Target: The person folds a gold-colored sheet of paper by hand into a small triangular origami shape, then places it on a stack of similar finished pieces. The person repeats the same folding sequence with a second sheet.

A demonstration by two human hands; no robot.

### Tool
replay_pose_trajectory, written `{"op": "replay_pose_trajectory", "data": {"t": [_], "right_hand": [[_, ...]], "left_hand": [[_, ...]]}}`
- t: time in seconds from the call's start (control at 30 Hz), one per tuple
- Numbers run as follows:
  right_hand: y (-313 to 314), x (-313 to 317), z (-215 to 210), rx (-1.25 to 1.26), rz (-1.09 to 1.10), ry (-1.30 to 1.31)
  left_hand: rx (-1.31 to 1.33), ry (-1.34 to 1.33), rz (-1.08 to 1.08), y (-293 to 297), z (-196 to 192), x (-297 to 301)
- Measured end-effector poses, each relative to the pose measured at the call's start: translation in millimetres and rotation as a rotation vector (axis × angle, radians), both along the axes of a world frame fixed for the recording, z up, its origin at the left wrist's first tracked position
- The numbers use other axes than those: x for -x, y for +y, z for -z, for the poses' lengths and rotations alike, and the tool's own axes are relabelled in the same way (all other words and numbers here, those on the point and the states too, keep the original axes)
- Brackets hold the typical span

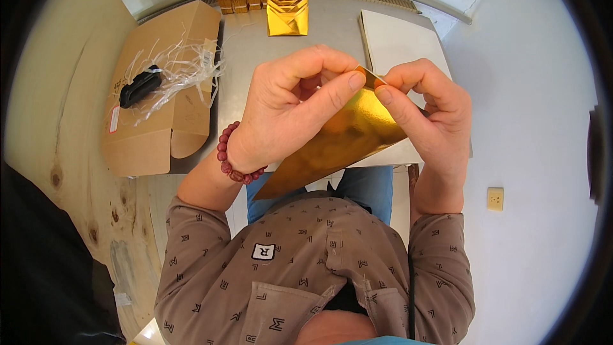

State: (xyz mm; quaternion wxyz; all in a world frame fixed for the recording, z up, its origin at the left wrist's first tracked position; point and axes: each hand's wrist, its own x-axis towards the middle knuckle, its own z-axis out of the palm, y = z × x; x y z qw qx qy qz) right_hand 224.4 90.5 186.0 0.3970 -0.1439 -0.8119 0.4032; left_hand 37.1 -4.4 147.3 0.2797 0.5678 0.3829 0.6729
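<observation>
A sheet of shiny gold foil paper (pixel 351 129) hangs between my hands over the table's near edge, its lower left corner tapering to a point. At its top edge, my left hand (pixel 287 99) pinches it between thumb and forefinger. My right hand (pixel 434 112) grips the same edge a short way to the right, thumb in front and fingers curled behind. Between the two thumbs a small strip of the edge looks turned over, with a pale underside showing. My fingers partly hide the top corners of the sheet.
At the table's far side, several folded gold foil pieces (pixel 287 19) stand stacked beside rows of brownish-gold bundles (pixel 241 3). An opened cardboard box (pixel 185 112) lies left, bearing clear plastic strips (pixel 185 67) and a black tool (pixel 140 86). A pale paper stack (pixel 399 41) sits right.
</observation>
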Motion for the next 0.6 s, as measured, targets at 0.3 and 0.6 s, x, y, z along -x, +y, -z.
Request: {"op": "replay_pose_trajectory", "data": {"t": [0.3, 0.6], "right_hand": [[2.8, 0.5, 2.7, -0.035, -0.007, 0.017], [1.1, -0.1, 3.6, 0.018, -0.001, 0.019]], "left_hand": [[-0.020, -0.022, 0.015, 3.0, 1.3, -0.6], [-0.031, -0.037, 0.015, 4.2, 3.4, -1.2]]}}
